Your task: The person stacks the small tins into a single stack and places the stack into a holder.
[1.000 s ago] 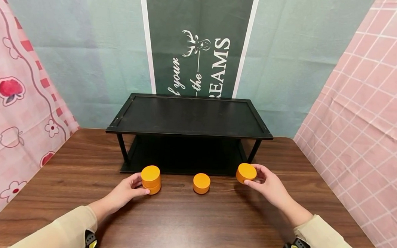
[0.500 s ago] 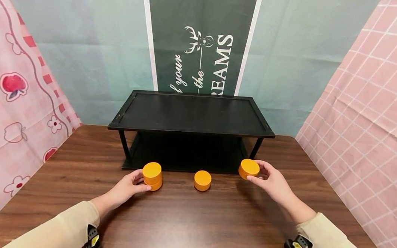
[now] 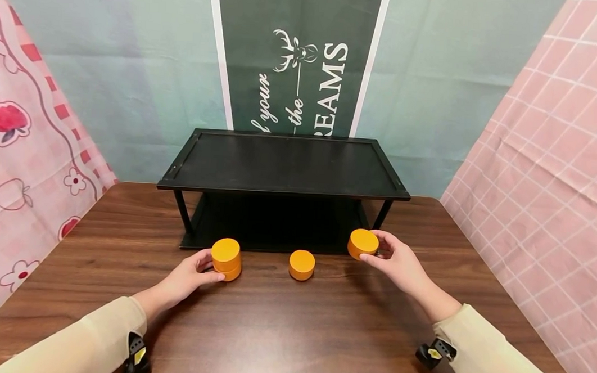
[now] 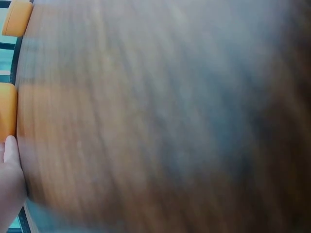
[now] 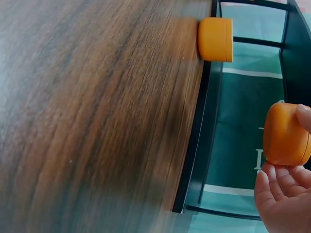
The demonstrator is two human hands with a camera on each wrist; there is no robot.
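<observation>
A green cloth hangs behind the brown wooden tabletop, with pink patterned cloths at both sides. A black two-level shelf stands toward the tabletop's back. The person's left hand grasps a stack of round orange containers near the shelf's front left corner, thumb against the lower container, the upper container resting on it. The right hand grasps a third orange container, raised and slightly tilted, by the shelf's front right corner. A fourth container sits upright on the tabletop between the hands, just before the shelf.
</observation>
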